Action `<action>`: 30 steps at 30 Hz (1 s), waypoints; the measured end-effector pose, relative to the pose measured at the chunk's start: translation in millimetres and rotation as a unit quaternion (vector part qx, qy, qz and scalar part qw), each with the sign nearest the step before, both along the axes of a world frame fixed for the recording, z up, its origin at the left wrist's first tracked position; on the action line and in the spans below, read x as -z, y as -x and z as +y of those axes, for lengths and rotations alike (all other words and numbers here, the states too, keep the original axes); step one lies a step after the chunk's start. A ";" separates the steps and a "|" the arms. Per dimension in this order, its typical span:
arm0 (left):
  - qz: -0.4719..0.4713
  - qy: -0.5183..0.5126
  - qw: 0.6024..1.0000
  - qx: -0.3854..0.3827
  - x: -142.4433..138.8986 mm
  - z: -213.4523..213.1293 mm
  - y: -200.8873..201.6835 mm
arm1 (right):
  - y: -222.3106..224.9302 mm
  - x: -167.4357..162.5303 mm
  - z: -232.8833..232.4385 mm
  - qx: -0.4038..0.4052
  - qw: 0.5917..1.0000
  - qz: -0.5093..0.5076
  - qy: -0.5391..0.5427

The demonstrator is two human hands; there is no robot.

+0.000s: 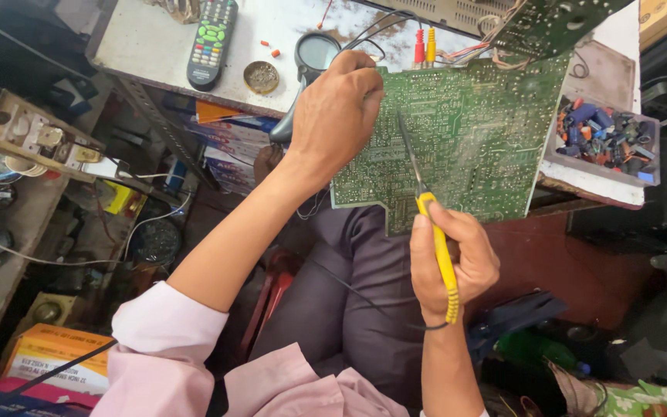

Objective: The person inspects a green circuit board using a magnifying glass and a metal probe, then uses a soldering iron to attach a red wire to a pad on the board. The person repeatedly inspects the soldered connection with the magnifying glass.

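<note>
We hold the large green printed circuit board tilted up at the edge of the white, worn workbench, with its solder side toward us. Our left hand grips the upper left corner of the board, fingers curled over its edge, and our right hand is closed around the yellow-handled soldering iron, below the board's lower edge. The thin dark tip of the iron reaches up to about the middle of the board — whether it touches a joint we cannot tell. As we judge it, the work on the joints is in the middle: no part is lifted off, and the red and yellow plugs above the board are still connected. Right of the board stands a tray of small coloured capacitors; left of it lie a round magnifier, a small solder tin and a black remote control.
</note>
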State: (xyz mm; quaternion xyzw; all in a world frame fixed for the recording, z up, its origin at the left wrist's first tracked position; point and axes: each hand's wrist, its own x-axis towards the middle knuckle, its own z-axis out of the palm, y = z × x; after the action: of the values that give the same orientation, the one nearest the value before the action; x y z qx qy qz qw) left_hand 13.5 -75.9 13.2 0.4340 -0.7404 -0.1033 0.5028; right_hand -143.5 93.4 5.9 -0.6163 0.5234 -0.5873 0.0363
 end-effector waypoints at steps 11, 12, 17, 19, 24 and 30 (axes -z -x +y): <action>-0.001 -0.008 1.000 -0.002 0.3 -0.2 2.1 | -3.4 -5.3 -21.1 -0.027 0.999 0.015 -0.006; -0.002 -0.009 1.000 -0.002 0.1 -0.2 2.4 | -3.6 -5.2 -21.5 -0.029 0.999 0.010 -0.010; -0.008 -0.015 1.000 -0.003 0.4 0.9 2.6 | -4.5 -4.6 -21.4 -0.026 1.000 0.009 -0.013; -0.009 -0.011 1.000 -0.004 0.1 0.6 2.7 | -4.8 -4.9 -21.7 -0.027 1.000 0.008 -0.011; -0.013 -0.013 1.000 -0.006 -0.1 0.4 2.8 | -4.4 -5.3 -21.4 -0.023 0.999 0.027 0.000; -0.015 -0.018 1.000 -0.006 0.3 0.0 3.0 | -5.1 -5.3 -23.4 -0.022 1.000 0.016 -0.011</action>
State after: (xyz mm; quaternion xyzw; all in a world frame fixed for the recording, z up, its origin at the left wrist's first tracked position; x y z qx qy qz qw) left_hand 10.6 -76.0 12.8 0.4490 -0.7435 -0.1071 0.4840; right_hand -138.3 70.1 11.2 -0.6370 0.5167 -0.5701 0.0478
